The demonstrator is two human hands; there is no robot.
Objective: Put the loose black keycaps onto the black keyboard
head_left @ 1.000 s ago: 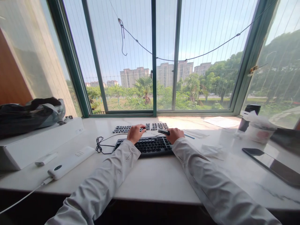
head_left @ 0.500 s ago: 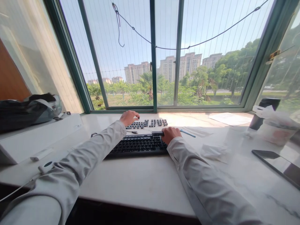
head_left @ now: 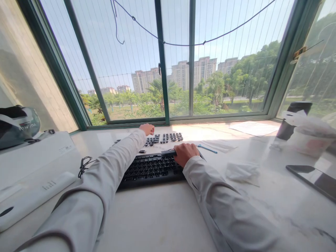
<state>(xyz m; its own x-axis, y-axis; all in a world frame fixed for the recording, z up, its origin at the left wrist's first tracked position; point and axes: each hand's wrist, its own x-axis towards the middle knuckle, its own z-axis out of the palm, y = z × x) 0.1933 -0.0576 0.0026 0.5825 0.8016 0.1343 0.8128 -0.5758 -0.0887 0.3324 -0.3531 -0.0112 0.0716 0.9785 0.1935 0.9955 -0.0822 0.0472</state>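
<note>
A black keyboard [head_left: 154, 169] with bare key sockets lies in front of me. Behind it, loose black keycaps [head_left: 172, 137] stand in rows on the white countertop [head_left: 157, 210]. My left hand [head_left: 147, 129] hangs over the left part of these rows, its fingers curled down; what they hold, if anything, is too small to tell. My right hand [head_left: 187, 154] is closed around a dark flat tool [head_left: 168, 153] above the keyboard's right end. A small dark piece [head_left: 142, 151] lies between keyboard and keycaps.
A blue stick [head_left: 208, 149] and crumpled tissue [head_left: 241, 171] lie to the right, with a tablet [head_left: 313, 180] and a bagged tub [head_left: 306, 140] beyond. Paper [head_left: 254, 128] lies near the window. A white box [head_left: 61, 145], black cable [head_left: 84, 166] and white device [head_left: 39, 196] are at left.
The view has turned slightly left and shifted. My left hand has moved right over the keycap rows, and the dark keycap at its fingertips no longer shows. My right hand keeps its grip.
</note>
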